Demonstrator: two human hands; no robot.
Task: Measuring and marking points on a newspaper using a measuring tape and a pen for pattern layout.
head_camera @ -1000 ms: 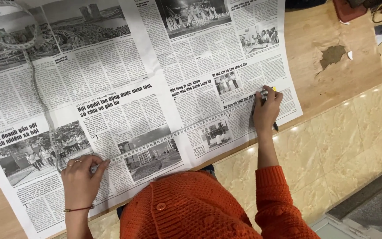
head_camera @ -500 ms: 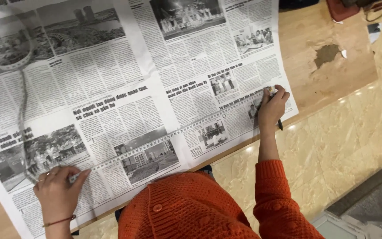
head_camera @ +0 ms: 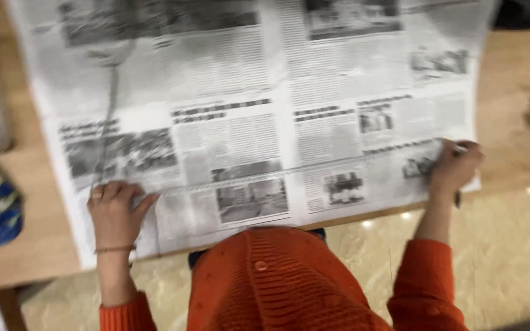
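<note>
I am seeing a newspaper (head_camera: 259,122) lying spread across the table (head_camera: 516,141); my left hand (head_camera: 115,211) is pressing flat on a ruler (head_camera: 289,175), my right hand (head_camera: 455,168) is gripping a pen (head_camera: 458,197) at the ruler's far end.

Newspaper (head_camera: 259,116): large black-and-white broadsheet, opened flat on the wooden counter (head_camera: 516,104), spread across most of its width. Columns of print with several photographs; centre fold runs top to bottom near the middle. Near edge lies along the counter's front edge, slightly overhanging. View is motion-blurred, so print detail is lost.

Ruler (head_camera: 289,175): long, thin, pale strip lying across the lower part of the newspaper, running left to right and rising slightly toward the right. Left end under the left hand (head_camera: 115,211), pressed flat on the page.

Pen (head_camera: 458,196): dark, slim, gripped in the right hand (head_camera: 455,168) at the ruler's right end, near the paper's right edge.
</note>
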